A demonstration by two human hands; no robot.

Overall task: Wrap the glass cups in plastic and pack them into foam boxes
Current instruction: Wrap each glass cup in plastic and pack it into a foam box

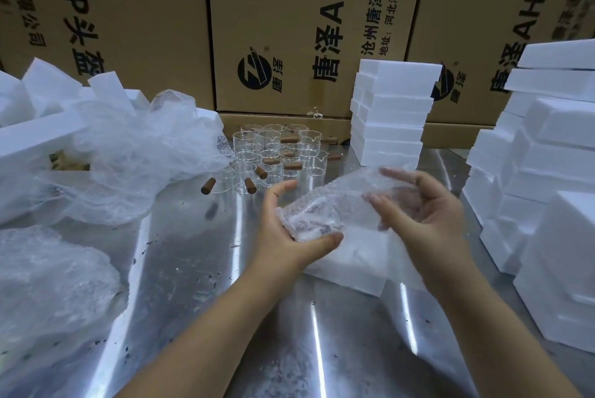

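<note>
Both of my hands hold a sheet of bubble wrap (341, 198) above the steel table (199, 301). My left hand (283, 230) cups the lower end, where a glass cup (310, 220) shows faintly inside the wrap, thumb under it. My right hand (418, 204) grips the upper part of the sheet with curled fingers. Just below the bundle lies a white foam box (357, 262). Behind, several bare glass cups with brown wooden handles (277, 156) stand in a cluster.
Foam boxes are stacked at the back centre (389, 114) and along the right (547, 172). A heap of plastic film and foam pieces (112, 153) fills the left, with more bubble wrap (48, 285) at the front left. Cardboard cartons (289, 27) wall the rear.
</note>
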